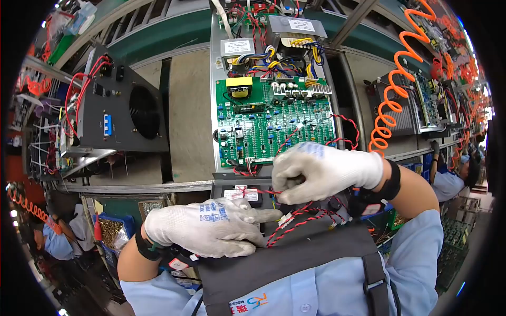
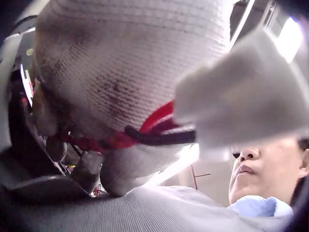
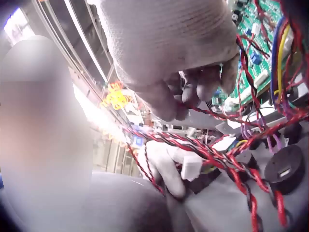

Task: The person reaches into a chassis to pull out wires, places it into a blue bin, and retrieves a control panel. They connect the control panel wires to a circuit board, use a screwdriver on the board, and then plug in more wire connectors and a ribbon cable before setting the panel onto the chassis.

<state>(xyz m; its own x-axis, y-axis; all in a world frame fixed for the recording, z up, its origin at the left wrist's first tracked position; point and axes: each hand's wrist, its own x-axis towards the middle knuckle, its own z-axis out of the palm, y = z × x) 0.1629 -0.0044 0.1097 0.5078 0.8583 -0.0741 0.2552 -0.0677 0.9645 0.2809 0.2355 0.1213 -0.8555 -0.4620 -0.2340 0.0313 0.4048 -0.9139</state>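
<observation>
Pinching twisted red-black wires (image 1: 295, 224) just below the green circuit board (image 1: 274, 124), right hand (image 1: 321, 171) curls shut on them, left hand (image 1: 208, 229), blue print on its glove unreadable, grips the same bundle lower; orange coiled hose (image 1: 392, 100) hangs right of board.

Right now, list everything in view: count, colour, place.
Circuit board: one, green, upright in the open chassis ahead.
Transformers: two, grey, above the board.
Twisted wires: several, red and black, between both hands.
Fan housing: one, black, left.
Coiled hose: one, orange, right.
Apron: one, dark grey, on the person's chest.
Left hand: white glove, fingers curled on the wires.
Right hand: white glove, fingers pinching a wire.
</observation>
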